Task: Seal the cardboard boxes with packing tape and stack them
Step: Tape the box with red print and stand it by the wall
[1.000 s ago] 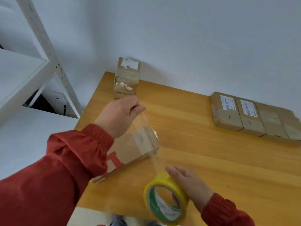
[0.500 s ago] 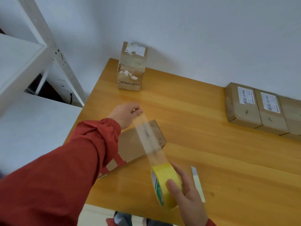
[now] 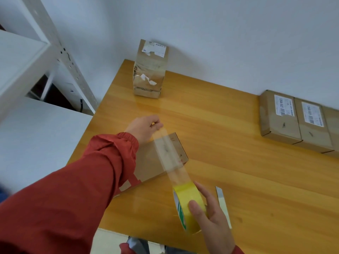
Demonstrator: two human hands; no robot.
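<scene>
We noted a flat cardboard box (image 3: 156, 162) lying on the wooden table (image 3: 238, 180). The left hand (image 3: 145, 128), just past the box's far edge, pinched the free end of a clear tape strip (image 3: 168, 154) between thumb and fingertips. The strip stretched over the box's right end; we could not tell whether it touched the box. The right hand (image 3: 211, 215), nearer than the box, gripped the yellow tape roll (image 3: 189, 204) with thumb and fingers curled round it. A taped stack of boxes (image 3: 149, 70) stood well beyond the box. A row of labelled boxes (image 3: 297, 121) lay far to its right. A grey blade (image 3: 222, 204) lay to its near right.
</scene>
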